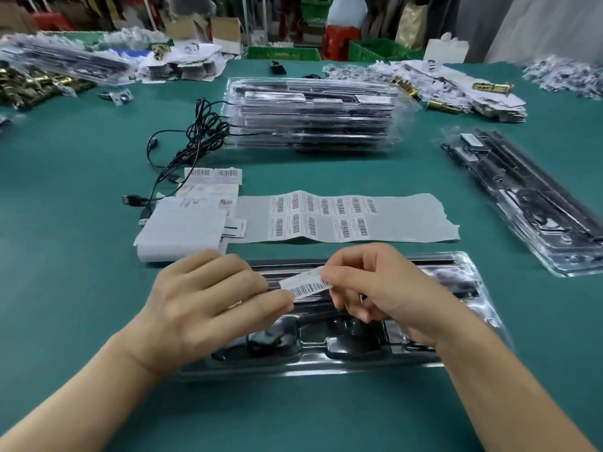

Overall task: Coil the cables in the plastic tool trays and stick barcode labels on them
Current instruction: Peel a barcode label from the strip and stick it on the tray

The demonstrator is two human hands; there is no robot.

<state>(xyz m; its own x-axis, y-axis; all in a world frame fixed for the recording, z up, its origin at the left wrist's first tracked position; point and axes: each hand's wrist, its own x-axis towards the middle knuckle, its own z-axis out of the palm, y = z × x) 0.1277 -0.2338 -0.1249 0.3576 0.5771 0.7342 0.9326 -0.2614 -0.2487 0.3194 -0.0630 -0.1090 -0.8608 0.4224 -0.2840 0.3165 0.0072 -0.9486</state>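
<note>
One green table [98,230] carries the whole job, laid out so that each stage sits within reach. At the far centre stands a stack of trays [310,115]. Loose black cables [195,135] spill from its left side, probably not yet coiled. A single tray [522,203] lies apart on the right. The near tray [313,365] lies crosswise just in front of the person, directly under both hands, with what looks like a dark cable [270,337] tucked into its front pocket. Just beyond it the label sheet [342,220] lies flat, with several of its spots bare. The left hand [202,301] and right hand [375,288] each pinch an end of one barcode label [306,285]. They hold it taut just above the tray's middle, likely to keep it flat and unwrinkled before pressing it down.
</note>
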